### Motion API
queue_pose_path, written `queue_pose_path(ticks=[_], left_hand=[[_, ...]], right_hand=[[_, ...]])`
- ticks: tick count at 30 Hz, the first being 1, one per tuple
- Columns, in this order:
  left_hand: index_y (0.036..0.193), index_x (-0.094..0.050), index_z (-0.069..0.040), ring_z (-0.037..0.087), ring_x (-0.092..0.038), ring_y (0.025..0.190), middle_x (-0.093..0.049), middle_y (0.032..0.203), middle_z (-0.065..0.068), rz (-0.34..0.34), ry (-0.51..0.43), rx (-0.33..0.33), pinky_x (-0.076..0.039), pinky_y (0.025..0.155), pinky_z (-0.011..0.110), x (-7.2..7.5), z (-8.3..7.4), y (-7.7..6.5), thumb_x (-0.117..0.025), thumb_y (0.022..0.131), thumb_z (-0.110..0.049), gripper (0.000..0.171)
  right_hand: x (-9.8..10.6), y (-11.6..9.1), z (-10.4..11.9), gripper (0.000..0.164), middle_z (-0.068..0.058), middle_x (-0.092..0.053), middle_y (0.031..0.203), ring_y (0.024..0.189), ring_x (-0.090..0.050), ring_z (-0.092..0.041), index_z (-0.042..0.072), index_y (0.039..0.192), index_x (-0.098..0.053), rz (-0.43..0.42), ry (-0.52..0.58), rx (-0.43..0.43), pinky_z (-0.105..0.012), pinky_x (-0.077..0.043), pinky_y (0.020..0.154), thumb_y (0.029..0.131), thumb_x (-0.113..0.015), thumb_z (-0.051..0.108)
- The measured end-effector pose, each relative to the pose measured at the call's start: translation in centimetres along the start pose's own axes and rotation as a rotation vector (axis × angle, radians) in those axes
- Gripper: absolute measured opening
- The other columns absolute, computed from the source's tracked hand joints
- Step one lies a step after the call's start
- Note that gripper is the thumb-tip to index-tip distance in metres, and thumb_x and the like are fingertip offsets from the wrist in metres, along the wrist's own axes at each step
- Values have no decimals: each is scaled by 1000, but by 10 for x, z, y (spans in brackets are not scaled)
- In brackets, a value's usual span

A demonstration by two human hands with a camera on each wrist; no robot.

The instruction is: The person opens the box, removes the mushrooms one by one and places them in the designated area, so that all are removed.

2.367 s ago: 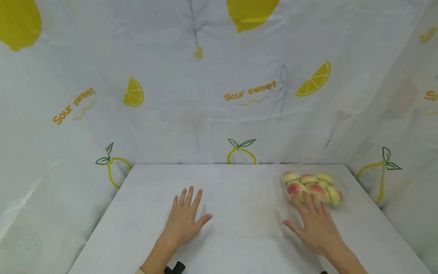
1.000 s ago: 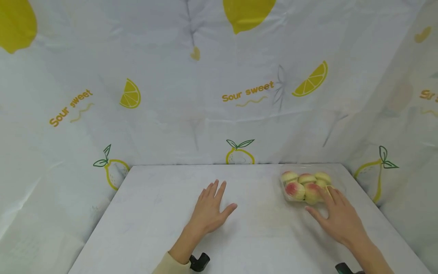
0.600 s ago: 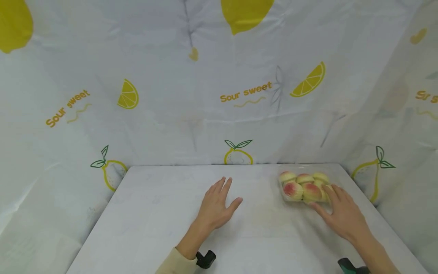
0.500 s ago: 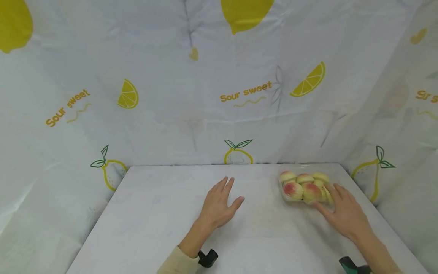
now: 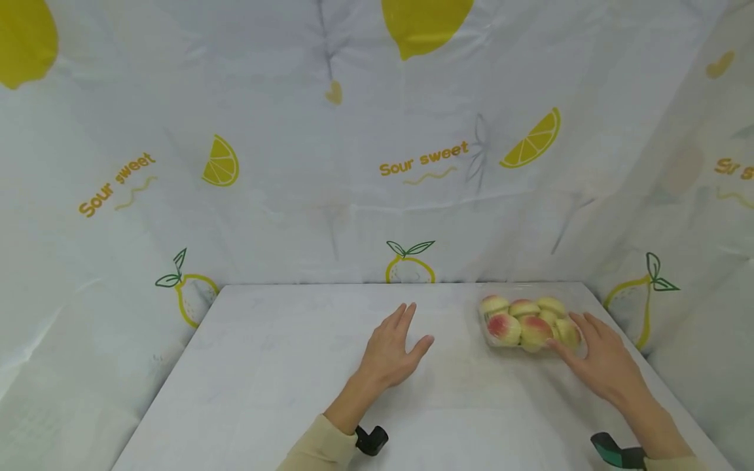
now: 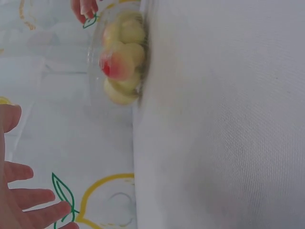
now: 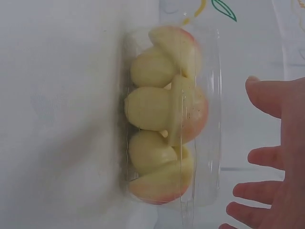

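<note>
A clear plastic box (image 7: 215, 90) stands at the back right of the table, holding several pale yellow, mushroom-shaped pieces (image 5: 536, 332) with reddish caps. My right hand (image 5: 607, 360) hovers by the box's right front corner, fingers spread. A gap shows between its fingertips and the box in the right wrist view. My left hand (image 5: 389, 353) is over the middle of the table, left of the box, with fingers extended and thumb apart; it holds nothing. The left wrist view shows the box (image 6: 97, 52) farther off.
The white table (image 5: 265, 379) ends at a hanging white cloth (image 5: 294, 216) printed with lemons, which also lines both sides. Black wrist-worn devices (image 5: 372, 441) show below both hands.
Both hands have moved right over the table. The right hand has gone from in front of the box to its right front corner. The box stays in place.
</note>
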State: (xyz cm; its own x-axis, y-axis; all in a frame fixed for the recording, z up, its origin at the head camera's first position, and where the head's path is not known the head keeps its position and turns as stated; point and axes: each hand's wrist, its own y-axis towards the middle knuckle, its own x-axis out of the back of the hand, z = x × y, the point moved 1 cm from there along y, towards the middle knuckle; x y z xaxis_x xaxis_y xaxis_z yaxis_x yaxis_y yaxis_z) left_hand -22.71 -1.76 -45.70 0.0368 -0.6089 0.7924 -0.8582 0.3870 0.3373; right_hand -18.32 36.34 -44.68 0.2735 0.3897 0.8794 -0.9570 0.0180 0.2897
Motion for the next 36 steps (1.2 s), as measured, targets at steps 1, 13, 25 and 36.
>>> queue_pose_path(ticks=[1,13,25,36], left_hand=[[158,-36,-10,34,-42,143,-40,158,16,3,-4,2,-39,114,54,-1,-1,0,-44,103,-57,73],[158,-36,-11,34,-41,143,-39,159,16,55,-18,19,-38,115,54,-10,-8,10,-42,104,-57,72],[159,-35,-14,32,-40,144,-39,160,13,98,-69,44,-37,116,52,-22,-19,16,-41,103,-59,72],[159,-35,-15,30,-43,143,-42,158,11,105,-75,37,-39,115,50,-30,-24,22,-42,103,-59,72]], right_hand=[[0,1,-2,78,-47,-33,142,126,-32,-67,-12,143,-40,3,-4,-1,-82,-28,95,98,-62,48],[0,14,-24,80,-51,-36,137,123,-35,-67,-16,140,-40,15,-7,2,-80,-32,95,97,-63,47],[-2,23,-39,95,-50,-30,142,127,-30,-68,-20,148,-25,118,93,-127,-80,-31,97,98,-62,51],[-5,28,-50,106,-48,-17,150,132,-25,-67,-14,154,-8,235,175,-275,-79,-36,98,97,-59,59]])
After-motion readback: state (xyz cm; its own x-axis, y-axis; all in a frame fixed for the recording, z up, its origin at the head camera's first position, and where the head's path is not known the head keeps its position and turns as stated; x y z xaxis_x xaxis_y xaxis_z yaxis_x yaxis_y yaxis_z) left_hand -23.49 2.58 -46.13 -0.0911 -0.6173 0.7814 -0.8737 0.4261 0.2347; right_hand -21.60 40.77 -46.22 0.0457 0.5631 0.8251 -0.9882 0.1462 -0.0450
